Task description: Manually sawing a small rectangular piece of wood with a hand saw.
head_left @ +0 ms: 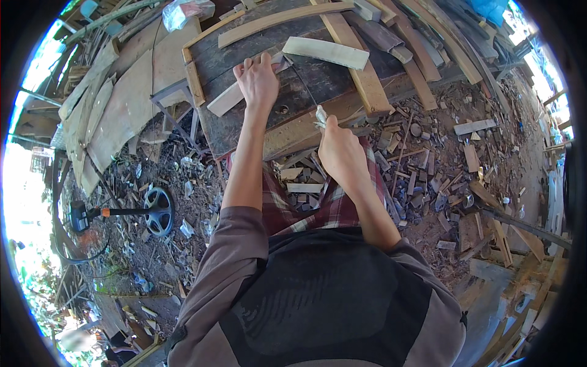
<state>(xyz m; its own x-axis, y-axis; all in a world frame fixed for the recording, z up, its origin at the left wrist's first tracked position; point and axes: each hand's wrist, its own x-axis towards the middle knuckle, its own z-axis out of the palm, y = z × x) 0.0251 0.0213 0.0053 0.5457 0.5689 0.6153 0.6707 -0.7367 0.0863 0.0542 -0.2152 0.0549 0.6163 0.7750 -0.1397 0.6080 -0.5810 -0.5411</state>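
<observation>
- Black and grey-brown shirt (312, 300) fills the bottom of the head view, with red checked cloth (342, 211) over the legs beyond it.
- Right hand (343, 153): fingers wrapped round a small tool (321, 115) at the counter's near edge, its visible end pointing away from the body, tipped slightly left.
- That end looks whitish and blunt; the fist hides the rest.
- Left hand (258, 82): fingers curled over a wood strip (225, 101); I cannot tell whether they grip it.
- The strip lies on the dark counter (226, 131), long axis slanting from near left to far right.
- It looks pale, flat and straight-sided, its middle covered.
- Right of it lies a paler block (327, 53).
</observation>
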